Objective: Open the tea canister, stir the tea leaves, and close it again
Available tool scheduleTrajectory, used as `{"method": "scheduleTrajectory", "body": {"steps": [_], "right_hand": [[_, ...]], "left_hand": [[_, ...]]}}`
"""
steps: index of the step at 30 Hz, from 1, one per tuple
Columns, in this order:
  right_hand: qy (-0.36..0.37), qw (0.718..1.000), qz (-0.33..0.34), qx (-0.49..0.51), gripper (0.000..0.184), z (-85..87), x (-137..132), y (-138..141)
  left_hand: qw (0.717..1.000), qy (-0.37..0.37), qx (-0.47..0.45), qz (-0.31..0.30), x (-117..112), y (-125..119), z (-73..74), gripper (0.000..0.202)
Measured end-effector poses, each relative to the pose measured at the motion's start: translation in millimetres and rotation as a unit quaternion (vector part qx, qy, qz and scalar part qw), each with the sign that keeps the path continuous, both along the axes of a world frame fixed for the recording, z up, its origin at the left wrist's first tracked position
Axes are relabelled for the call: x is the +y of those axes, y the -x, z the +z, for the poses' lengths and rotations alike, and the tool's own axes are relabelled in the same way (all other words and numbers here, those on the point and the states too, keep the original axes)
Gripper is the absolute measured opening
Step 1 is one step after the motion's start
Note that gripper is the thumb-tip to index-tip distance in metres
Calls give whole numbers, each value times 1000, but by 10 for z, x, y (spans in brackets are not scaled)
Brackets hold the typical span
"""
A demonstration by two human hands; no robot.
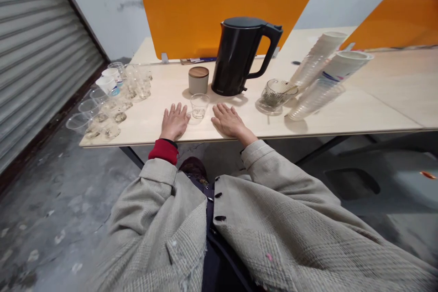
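Observation:
My left hand (174, 121) lies flat on the wooden table (342, 114), fingers stretched out, holding nothing. My right hand (228, 120) rests palm down the same way, a little to the right. Between them stands a small clear glass cup (199, 105), touched by neither hand. Just behind it are a grey jar with a wooden lid (198, 80) and a black electric kettle (241, 56). Right of the kettle sits a glass bowl (274, 96) with something dark in it.
Several clear and paper cups (109, 100) crowd the table's left end. Stacks of plastic and paper cups (323, 77) lie on their sides at the right. Orange dividers (205, 18) stand behind. A roller shutter (34, 54) is at the left, over a concrete floor.

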State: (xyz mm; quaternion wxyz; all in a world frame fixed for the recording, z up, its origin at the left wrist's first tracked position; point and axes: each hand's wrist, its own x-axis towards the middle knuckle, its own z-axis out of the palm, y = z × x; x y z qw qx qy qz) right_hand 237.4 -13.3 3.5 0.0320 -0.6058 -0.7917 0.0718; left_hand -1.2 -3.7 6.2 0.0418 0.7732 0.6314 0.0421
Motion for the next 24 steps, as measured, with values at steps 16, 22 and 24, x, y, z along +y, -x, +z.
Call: {"method": "scheduleTrajectory", "body": {"steps": [16,22,24], "right_hand": [[7,1000,-5,1,71,30,-15,7],[-3,1000,5,0,71,9,-4,-13],[-1,1000,2,-1,71,7,-1,-14]], "left_hand": [[1000,8,-9,2,25,-3,6,69],[1000,12,-3,0,32,-8,18,70],[1000,12,-2,1,28,-11,22,70]]}}
